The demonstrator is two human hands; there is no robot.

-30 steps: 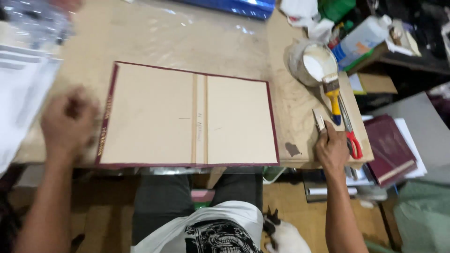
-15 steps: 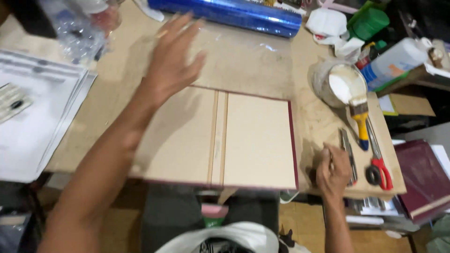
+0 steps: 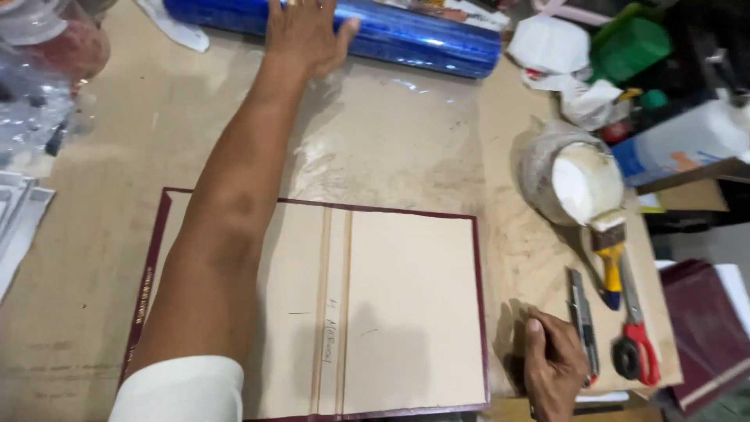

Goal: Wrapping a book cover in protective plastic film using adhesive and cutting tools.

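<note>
While the left hand [image 3: 306, 31] lies flat and spread on the blue film roll [image 3: 391, 35] at the far side of the bench [image 3: 101, 234], its grip is released: the fingers rest on top of the roll without closing round it. The right hand [image 3: 553, 366] sits at the near edge of the bench with its fingers loosely curled and holding nothing, its knuckles just beside a utility knife [image 3: 582, 320]. Between the two hands lies the opened book cover [image 3: 391, 312], board side up with a dark red border and two spine strips down its middle; the left forearm crosses over its left half, and the roll lies well beyond its far edge. A sheet of clear film [image 3: 375, 148] spreads on the bench from the roll toward the cover. To the right of the cover a plastic-wrapped tub [image 3: 547, 168] holds white paste [image 3: 586, 181], and a yellow-handled brush [image 3: 609, 250] leans at its near rim. Red-handled scissors [image 3: 634, 336] lie beside the knife, close to the bench's right edge. Bare board shows to the left of the cover and between the cover and the tub.
</note>
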